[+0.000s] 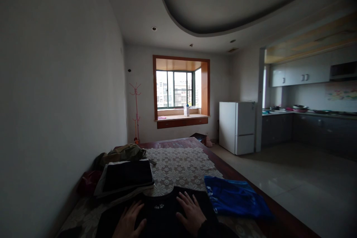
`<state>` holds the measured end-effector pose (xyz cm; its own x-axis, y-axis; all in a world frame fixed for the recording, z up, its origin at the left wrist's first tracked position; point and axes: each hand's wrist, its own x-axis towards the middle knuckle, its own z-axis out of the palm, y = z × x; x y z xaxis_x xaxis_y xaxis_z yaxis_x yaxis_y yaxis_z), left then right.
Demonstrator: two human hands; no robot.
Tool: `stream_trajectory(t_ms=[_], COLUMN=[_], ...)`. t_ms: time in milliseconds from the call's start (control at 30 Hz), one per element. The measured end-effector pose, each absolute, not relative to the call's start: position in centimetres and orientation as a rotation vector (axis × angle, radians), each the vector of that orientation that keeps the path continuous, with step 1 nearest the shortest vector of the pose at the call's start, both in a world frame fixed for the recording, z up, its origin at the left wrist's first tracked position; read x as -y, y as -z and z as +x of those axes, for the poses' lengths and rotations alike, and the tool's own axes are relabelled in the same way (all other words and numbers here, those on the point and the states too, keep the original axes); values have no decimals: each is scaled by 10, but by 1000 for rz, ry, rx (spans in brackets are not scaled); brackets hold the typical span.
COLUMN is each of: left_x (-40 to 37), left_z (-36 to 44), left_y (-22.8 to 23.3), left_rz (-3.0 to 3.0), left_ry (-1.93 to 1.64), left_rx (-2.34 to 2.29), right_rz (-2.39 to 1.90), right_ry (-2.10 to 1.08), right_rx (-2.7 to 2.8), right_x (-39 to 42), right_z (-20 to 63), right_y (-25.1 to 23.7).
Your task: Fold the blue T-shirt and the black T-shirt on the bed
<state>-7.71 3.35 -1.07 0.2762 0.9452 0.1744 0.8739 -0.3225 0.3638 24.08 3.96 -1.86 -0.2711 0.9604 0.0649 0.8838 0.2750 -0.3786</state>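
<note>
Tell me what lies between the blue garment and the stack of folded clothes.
In the head view, only bare floral lace cloth lies between the blue garment and the stack of folded clothes.

Dim room, daylight through a wood-framed bay window (178, 88), pink coat stand (136, 113) against the pale wall, white fridge (236, 127) beside dark kitchen counters (309, 128), glossy tiled floor (292, 186).
</note>
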Motion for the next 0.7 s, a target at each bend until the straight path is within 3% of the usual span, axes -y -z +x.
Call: stream_trajectory(t_ms=[700], left_x=[-30], left_z=[-75], left_y=[6], left_rz=[2350], left_ry=[-520], left_rx=[-1693], right_rz=[-1695], right_ry=[-389], right_rx=[2265], right_x=[-39], right_z=[241], right_y=[19])
